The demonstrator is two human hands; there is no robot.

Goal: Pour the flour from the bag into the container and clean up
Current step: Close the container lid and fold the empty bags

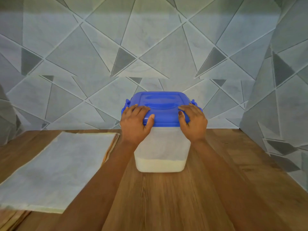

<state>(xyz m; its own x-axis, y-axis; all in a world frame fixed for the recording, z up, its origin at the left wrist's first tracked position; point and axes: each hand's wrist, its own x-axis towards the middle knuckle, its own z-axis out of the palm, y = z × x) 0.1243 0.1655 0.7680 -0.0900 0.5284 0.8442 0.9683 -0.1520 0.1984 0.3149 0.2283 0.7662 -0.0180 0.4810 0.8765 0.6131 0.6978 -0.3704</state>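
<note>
Wooden table [183, 197] is crossed by both forearms. The left hand [135, 120] and right hand [193, 121] are pressed on the blue lid [161, 99], fingers nearly flat, thumbs against its rim. The translucent container [162, 144] is stood mid-table, shallow flour [160, 165] inside, with the flattened bag [63, 167] laid to its left.

Flat bag [61, 170] blocks tabletop [233, 189] left; right side free.
</note>
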